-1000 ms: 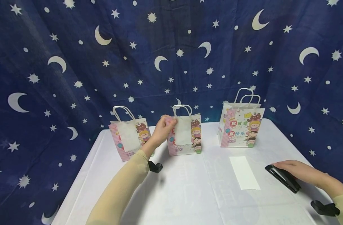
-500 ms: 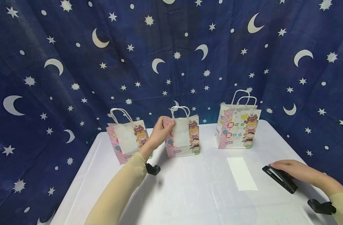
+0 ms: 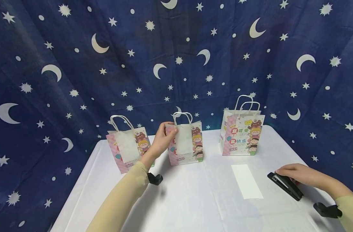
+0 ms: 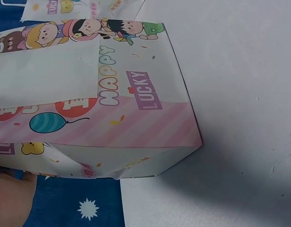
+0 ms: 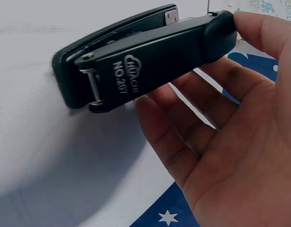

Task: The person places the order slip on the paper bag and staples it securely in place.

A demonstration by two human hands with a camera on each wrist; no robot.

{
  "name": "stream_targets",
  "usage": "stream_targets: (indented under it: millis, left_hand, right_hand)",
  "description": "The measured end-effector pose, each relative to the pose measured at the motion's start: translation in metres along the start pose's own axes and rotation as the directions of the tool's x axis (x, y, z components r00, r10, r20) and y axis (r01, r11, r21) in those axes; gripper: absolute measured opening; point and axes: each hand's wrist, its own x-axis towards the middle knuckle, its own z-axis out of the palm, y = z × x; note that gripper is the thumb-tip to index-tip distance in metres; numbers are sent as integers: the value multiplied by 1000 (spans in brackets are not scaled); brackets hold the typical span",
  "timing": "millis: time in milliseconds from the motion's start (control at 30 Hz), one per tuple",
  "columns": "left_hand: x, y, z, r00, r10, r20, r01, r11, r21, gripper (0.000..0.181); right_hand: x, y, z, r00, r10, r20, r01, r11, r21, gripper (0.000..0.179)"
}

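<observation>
My left hand [image 3: 163, 138] pinches the upper left edge of the middle paper gift bag [image 3: 198, 158], thumb on the front. A white paper strip [image 3: 183, 140] lies flat against that bag's front, below its handle; the left wrist view shows the bag's lower front [image 4: 150, 123] and part of the hand [image 4: 10, 198]. At the table's right side, my right hand [image 3: 302, 174] holds a black stapler [image 3: 285, 187] by its rear end. In the right wrist view, the thumb is at one end of the stapler [image 5: 154, 61] and the other fingers bend against its side.
To the left stands another gift bag [image 3: 144, 141] with a white strip [image 3: 128, 146] on its front. A third bag [image 3: 243, 137], without a strip on its front, stands to the right. A loose white strip [image 3: 247, 181] lies on the white tablecloth [image 3: 190, 199]. A starry blue curtain [image 3: 153, 58] hangs behind.
The whole head view has shifted slightly, so everything appears a little lower and further left. Both hands keep their hold on the bag and the stapler.
</observation>
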Motion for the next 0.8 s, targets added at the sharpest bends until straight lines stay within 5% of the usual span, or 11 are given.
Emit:
stream_targets:
  millis: [333, 800]
  left_hand:
    - [-2, -1, -2, 1000, 23, 2, -23, 1000, -16, 50]
    - [-9, 4, -7, 995, 77, -64, -73, 996, 49, 67]
  right_hand:
    - [1, -11, -10, 999, -37, 0, 37, 999, -24, 56]
    - [5, -40, -28, 966, -145, -214, 121, 985, -119, 58]
